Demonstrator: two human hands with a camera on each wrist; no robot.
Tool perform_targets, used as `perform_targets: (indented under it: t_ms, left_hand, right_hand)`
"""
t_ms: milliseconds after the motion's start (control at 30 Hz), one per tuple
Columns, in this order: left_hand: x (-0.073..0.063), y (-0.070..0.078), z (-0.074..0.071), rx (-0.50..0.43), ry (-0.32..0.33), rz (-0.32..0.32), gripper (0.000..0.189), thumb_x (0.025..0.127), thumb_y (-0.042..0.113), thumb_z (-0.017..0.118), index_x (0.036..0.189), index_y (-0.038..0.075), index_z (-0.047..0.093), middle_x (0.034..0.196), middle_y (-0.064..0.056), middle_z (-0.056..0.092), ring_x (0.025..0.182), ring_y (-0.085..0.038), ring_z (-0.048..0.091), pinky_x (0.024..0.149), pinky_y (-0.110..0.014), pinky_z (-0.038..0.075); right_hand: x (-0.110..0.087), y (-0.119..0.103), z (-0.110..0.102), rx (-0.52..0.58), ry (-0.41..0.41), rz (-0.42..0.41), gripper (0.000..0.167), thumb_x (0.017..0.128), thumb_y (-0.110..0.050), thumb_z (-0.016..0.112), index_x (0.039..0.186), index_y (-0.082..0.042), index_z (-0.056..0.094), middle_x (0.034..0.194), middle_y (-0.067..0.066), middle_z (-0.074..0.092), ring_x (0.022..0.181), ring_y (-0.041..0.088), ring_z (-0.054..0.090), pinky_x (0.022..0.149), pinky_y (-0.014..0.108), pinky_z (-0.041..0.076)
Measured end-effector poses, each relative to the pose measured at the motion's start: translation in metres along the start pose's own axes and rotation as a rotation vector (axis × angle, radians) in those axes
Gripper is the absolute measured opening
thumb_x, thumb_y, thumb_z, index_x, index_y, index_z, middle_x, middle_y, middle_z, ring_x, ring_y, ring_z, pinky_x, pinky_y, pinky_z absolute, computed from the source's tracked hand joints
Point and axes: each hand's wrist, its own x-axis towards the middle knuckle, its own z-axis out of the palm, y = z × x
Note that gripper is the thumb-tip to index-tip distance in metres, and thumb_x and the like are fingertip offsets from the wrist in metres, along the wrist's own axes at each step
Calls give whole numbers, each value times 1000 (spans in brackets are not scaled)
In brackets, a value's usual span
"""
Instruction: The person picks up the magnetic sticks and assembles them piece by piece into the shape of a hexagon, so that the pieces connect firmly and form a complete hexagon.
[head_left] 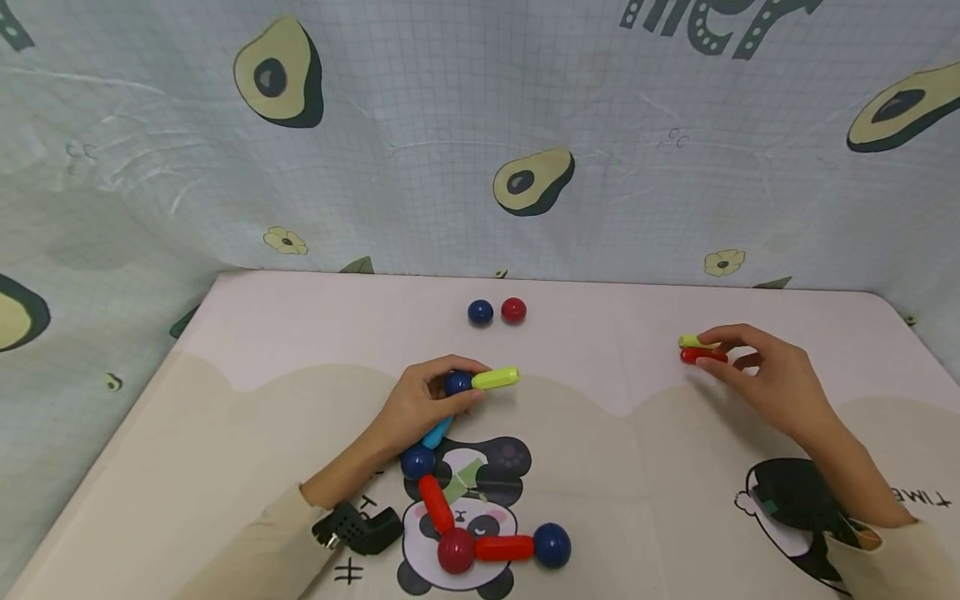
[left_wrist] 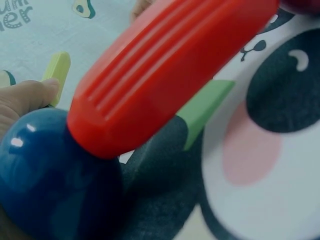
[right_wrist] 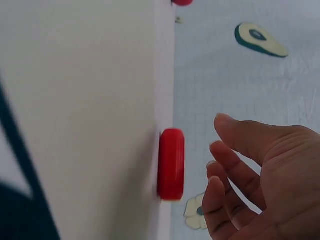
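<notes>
1. Head view: six smooth, glossy, plastic-looking balls show, four dark blue balls (head_left: 552, 546) and two red balls (head_left: 456, 551). Six faceted rods accompany them: three red rods (head_left: 504, 548), two yellow-green rods (head_left: 497, 378) and one light blue rod (head_left: 437, 433).
2. The left hand (head_left: 427, 398) grips a dark blue ball between thumb and fingers; a yellow-green rod juts from that ball toward the right edge of the table (head_left: 585, 467).
3. From the gripped ball runs a joined chain: light blue rod, dark blue ball, red rod, red ball, red rod, dark blue ball.
4. One dark blue and one red ball lie near the middle of the table's far edge, just beside each other.
5. Toward the far right corner, the right hand (head_left: 768, 375) has its fingertips at a red and a yellow-green rod lying side by side.
6. Left wrist view: lengthwise grooves mark a red rod, its bevelled end meeting a shiny dark blue ball.
7. Right wrist view: the right hand's fingers bend loosely, grasping nothing; a red rod lies just beyond the fingertips.
</notes>
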Motion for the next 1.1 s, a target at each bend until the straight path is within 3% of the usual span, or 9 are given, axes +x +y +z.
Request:
perform_targets:
  t_ms: [300, 567, 767, 1100]
  left_hand:
    - [-1, -1, 0, 7, -4, -8, 29, 88, 15, 71, 116, 13, 67, 106, -2, 64, 80, -23, 54, 62, -23, 47]
    - [-1, 0, 0, 21, -13, -21, 29, 88, 17, 71, 116, 14, 67, 105, -2, 64, 80, -24, 54, 62, -23, 46]
    - [-1, -1, 0, 13, -17, -11, 28, 88, 15, 71, 116, 13, 67, 107, -2, 64, 83, -23, 54, 64, -24, 47]
    - [0, 1, 2, 8, -17, 3, 28, 88, 11, 70, 115, 10, 66, 110, -4, 63, 91, -23, 54, 74, -25, 48]
  right_hand:
    - [-2, 14, -2, -48, -13, 50, 31, 82, -10, 76, 112, -10, 67, 92, 10, 62, 77, 12, 50, 63, 7, 40]
    - [-4, 18, -1, -47, -12, 51, 23, 82, -12, 76, 104, -13, 69, 85, 5, 61, 74, 6, 48, 62, 11, 40]
    - [-4, 20, 0, -58, -2, 54, 23, 82, -12, 76, 104, -13, 70, 83, 5, 59, 72, 13, 49, 61, 11, 40]
    - [7, 3, 15, 47, -6, -12, 27, 80, -5, 77, 105, -12, 70, 86, 3, 62, 75, 5, 50, 66, 7, 42]
